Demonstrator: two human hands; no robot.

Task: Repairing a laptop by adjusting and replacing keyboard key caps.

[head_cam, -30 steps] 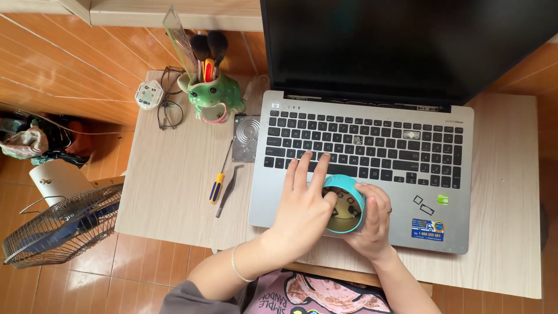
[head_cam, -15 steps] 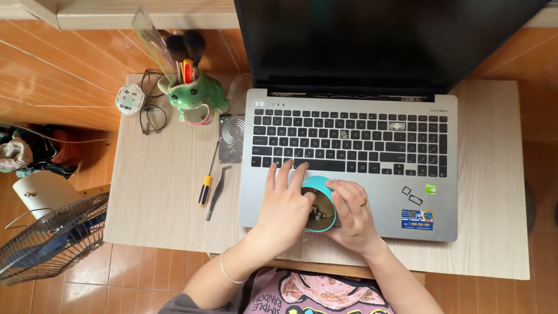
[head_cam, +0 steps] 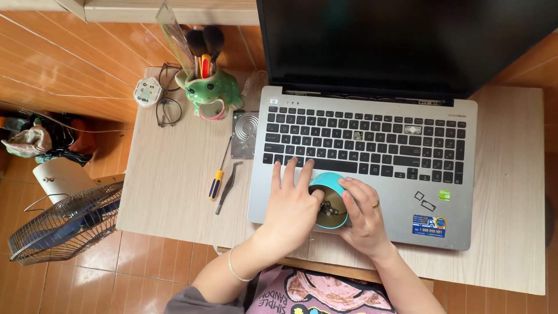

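While the laptop (head_cam: 372, 139) sits open with a dark screen on the low worktop (head_cam: 174, 174), both hands are busy with a small teal cup (head_cam: 326, 181) parked on the palm rest, just below the keyboard's bottom row. There's a little clump of dark bits in the bottom, could be screws, honestly too small to tell.

The right hand (head_cam: 363, 218) is curled round the cup's right side and holds it in place. The left hand (head_cam: 296, 203) has its fingers spread flat over the lowest keys, thumb tucked in at the cup's left rim. Can't tell whether the thumb has anything under it.

My read: this is the fiddly bit of sorting or fishing out small hardware from the cup, with the tools set aside. A screwdriver (head_cam: 216, 183) with a yellow and blue handle and a pair of tweezers (head_cam: 228, 187) lie side by side just left of the laptop, and a square metal plate (head_cam: 244, 135) sits above them against the laptop's edge. Neither hand touches those.

Getting anything out of that cup calls for keeping it level and steady, plus a fine pinch, since the bits are tiny and the keyboard gaps are right there.
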